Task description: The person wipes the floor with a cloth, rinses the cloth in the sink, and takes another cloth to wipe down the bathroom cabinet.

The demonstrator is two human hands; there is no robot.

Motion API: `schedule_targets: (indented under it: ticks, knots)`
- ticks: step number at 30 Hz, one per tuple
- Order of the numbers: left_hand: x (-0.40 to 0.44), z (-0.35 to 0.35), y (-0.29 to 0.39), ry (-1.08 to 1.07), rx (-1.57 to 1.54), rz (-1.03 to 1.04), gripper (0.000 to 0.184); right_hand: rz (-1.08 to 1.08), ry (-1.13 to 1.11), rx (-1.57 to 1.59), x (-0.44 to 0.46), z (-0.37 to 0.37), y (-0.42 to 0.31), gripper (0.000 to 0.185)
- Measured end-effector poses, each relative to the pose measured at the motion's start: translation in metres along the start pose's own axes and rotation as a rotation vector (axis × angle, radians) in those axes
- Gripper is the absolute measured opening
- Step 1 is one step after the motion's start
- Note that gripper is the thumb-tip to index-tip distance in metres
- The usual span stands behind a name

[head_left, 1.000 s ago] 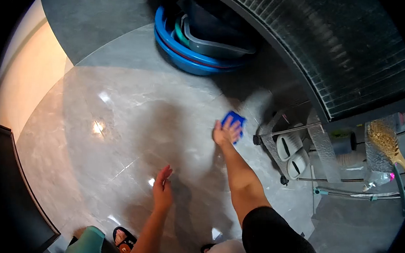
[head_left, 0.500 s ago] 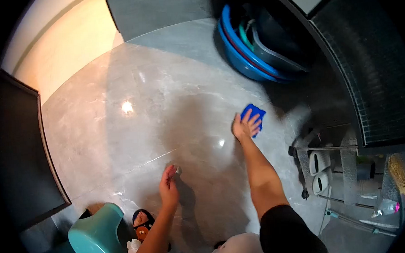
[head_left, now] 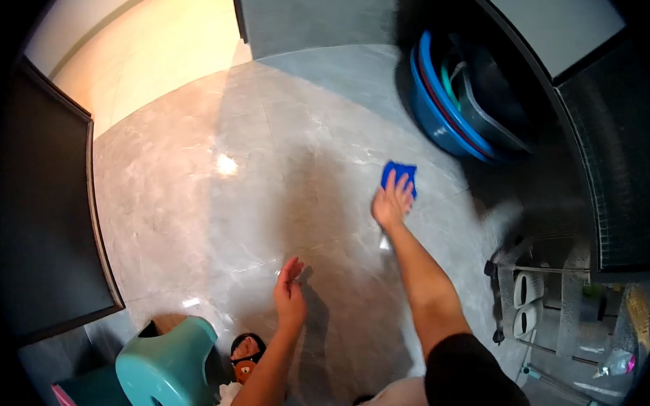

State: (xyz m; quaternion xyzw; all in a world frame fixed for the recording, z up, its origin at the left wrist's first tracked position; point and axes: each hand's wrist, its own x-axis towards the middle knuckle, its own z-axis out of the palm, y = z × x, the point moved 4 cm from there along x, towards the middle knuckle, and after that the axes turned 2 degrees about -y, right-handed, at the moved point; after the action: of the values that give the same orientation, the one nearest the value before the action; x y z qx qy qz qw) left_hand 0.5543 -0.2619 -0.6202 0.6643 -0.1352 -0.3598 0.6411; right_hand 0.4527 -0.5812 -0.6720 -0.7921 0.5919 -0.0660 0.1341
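My right hand presses flat on a blue cloth on the shiny grey floor. Its fingers are spread over the cloth, which shows beyond and between them. My left hand hangs over the floor, nearer to my body, with nothing in it and its fingers loosely apart. A shadow lies on the floor between and beyond the two hands.
Nested blue basins lean at the upper right. A rack with white slippers stands at the right. A teal stool and a sandalled foot are at the lower left. A dark door borders the left.
The view has turned, so the basins and rack appear farther right and lower, and more of the stool shows. My right hand has moved over the floor with the blue cloth under it.
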Motion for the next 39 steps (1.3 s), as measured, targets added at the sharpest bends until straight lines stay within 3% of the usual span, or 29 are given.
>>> schedule_targets:
  ticks: [2,5,6,10,12,14,16,18,20,22,24,27,30,31,33,35,37,39]
  knots:
    - [0.000,-0.007,0.003,0.019,-0.001,-0.032,0.049,-0.061,-0.215,-0.046,0.033,0.002,-0.086,0.066]
    - [0.001,-0.020,-0.005,0.056,-0.023,-0.040,0.047,-0.583,-0.035,-0.123,-0.025,0.056,-0.172,0.064]
    - [0.000,-0.021,-0.007,0.063,-0.036,-0.036,0.047,-0.749,0.016,-0.165,-0.061,0.054,-0.179,0.064]
    - [0.000,-0.027,0.003,0.104,-0.077,-0.029,0.048,-1.060,-0.397,-0.087,-0.162,0.000,-0.111,0.066]
    - [0.000,-0.033,-0.005,0.115,-0.078,-0.045,0.048,-0.916,-0.441,-0.328,-0.144,0.003,-0.050,0.068]
    - [-0.001,-0.036,-0.006,0.135,-0.107,-0.057,0.048,-0.665,-0.201,-0.216,-0.094,0.002,-0.014,0.067]
    - [-0.003,-0.034,-0.009,0.138,-0.108,-0.070,0.048,-0.370,-0.048,-0.039,-0.048,0.005,-0.045,0.066]
    - [-0.005,-0.031,-0.008,0.131,-0.085,-0.075,0.047,-0.345,-0.029,-0.100,-0.036,0.023,-0.102,0.066]
    - [-0.005,-0.031,-0.009,0.125,-0.077,-0.036,0.046,-0.714,-0.048,-0.061,-0.075,0.045,-0.144,0.066]
    - [-0.007,-0.030,-0.007,0.125,-0.077,-0.027,0.046,-1.002,-0.215,-0.017,-0.138,0.027,-0.142,0.065]
    - [-0.011,-0.033,-0.002,0.145,-0.085,-0.046,0.045,-1.155,-0.424,0.020,-0.178,0.001,-0.099,0.064]
    - [-0.018,-0.040,0.002,0.162,-0.029,-0.039,0.044,-0.978,-0.311,-0.205,-0.131,0.000,-0.049,0.063]
    - [-0.024,-0.046,0.001,0.176,-0.041,-0.031,0.044,-0.547,-0.043,-0.002,-0.057,0.012,-0.095,0.059]
    - [-0.024,-0.048,0.002,0.177,-0.032,-0.011,0.044,-0.433,-0.090,0.059,-0.037,0.027,-0.126,0.058]
    - [-0.027,-0.054,0.006,0.207,-0.031,-0.030,0.044,-0.507,-0.139,0.019,-0.028,0.063,-0.191,0.057]
    - [-0.029,-0.062,0.000,0.229,-0.039,-0.040,0.043,-0.801,-0.137,-0.032,-0.077,0.075,-0.231,0.058]
    - [-0.033,-0.071,-0.012,0.242,-0.052,-0.040,0.043,-1.043,-0.164,0.001,-0.141,0.066,-0.222,0.061]
    - [-0.039,-0.071,-0.005,0.255,-0.063,-0.055,0.043,-1.189,-0.327,0.073,-0.193,0.033,-0.176,0.063]
